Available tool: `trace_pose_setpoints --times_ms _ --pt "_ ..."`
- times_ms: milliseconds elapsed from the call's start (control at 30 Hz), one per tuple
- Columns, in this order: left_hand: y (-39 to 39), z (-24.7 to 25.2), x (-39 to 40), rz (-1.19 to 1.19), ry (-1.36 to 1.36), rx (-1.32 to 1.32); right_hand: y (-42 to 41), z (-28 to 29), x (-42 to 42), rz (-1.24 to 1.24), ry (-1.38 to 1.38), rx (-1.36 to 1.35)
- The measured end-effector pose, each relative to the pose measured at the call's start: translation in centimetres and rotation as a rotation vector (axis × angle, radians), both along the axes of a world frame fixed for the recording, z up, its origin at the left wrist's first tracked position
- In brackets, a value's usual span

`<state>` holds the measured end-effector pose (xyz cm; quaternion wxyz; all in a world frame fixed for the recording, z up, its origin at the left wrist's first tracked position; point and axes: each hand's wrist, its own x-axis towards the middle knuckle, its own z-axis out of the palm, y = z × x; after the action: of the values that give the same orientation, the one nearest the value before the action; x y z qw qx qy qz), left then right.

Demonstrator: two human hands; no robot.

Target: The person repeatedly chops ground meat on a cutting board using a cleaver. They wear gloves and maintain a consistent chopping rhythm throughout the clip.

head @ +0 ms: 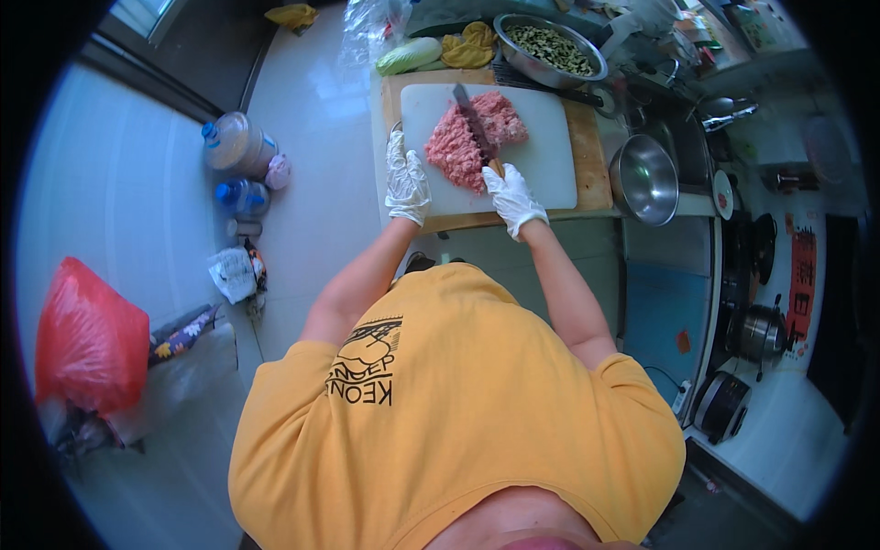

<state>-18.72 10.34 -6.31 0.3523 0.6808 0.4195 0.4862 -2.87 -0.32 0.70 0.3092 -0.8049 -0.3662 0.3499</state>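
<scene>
My right hand (514, 199), in a thin white glove, grips the wooden handle of a kitchen knife (474, 124). The dark blade lies across a spread heap of minced pink meat (457, 148) on a white cutting board (550, 172). My left hand (408, 177), gloved the same way, rests at the board's left edge with its fingers stretched out, apart from the meat. Beneath the white board lies a wooden board (590, 165). Whether the blade touches the surface under the meat is hidden.
Behind the boards are a napa cabbage (409, 56), a yellow cloth (469, 47) and a steel bowl of chopped green vegetable (550, 51). A dark-handled utensil (584, 98) lies below that bowl. To the right stand a metal bowl (644, 180) and a sink (677, 137).
</scene>
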Motion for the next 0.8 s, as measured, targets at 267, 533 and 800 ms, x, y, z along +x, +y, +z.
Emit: trace_pose_setpoints --times_ms 267,533,800 --pt "-1.5 1.0 0.3 0.225 -0.693 -0.459 -4.5 5.1 3.0 0.254 0.63 -0.289" --pt "-2.2 -2.5 0.3 0.392 -0.215 -0.202 -0.2 4.4 7.6 0.543 -0.171 -0.079" --pt "-2.0 -2.5 0.6 0.382 0.135 0.003 0.0 7.5 4.7 0.107 0.457 0.491"
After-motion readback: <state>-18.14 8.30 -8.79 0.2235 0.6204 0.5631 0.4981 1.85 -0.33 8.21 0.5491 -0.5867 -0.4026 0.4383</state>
